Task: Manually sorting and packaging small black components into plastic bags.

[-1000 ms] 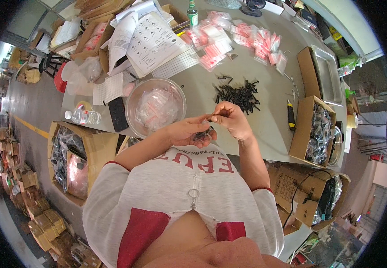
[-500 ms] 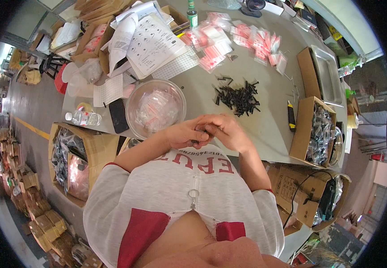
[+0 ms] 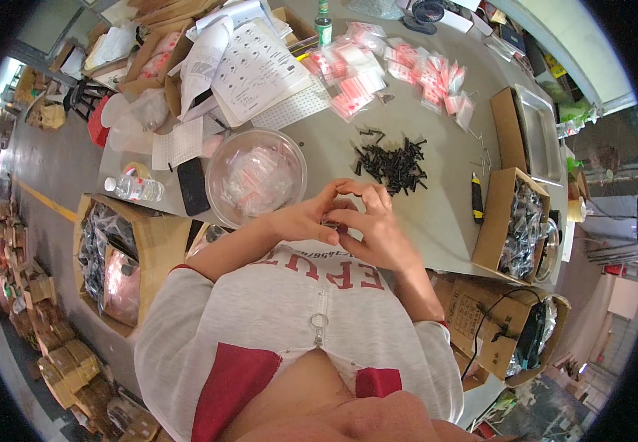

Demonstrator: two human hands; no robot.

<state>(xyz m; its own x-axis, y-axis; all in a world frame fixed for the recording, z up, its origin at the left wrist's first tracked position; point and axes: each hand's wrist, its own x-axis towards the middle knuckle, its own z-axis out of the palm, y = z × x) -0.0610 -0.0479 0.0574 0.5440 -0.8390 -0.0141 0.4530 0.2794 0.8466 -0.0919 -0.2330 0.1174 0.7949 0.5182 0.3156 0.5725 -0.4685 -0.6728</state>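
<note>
A small clear-and-dark item (image 3: pixel 328 221), mostly hidden by fingers, sits between my hands in front of my chest. My left hand (image 3: pixel 306 220) is half closed on it; my right hand (image 3: pixel 379 234) arches over with bent, slightly spread fingers, and I cannot tell whether they grip. Just beyond, on the grey table (image 3: pixel 448 155), lies a heap of black screws (image 3: pixel 393 165). Left of that stands a clear bowl (image 3: pixel 300 180) of plastic bags; farther back, red-and-white packets (image 3: pixel 353 94) lie scattered
</note>
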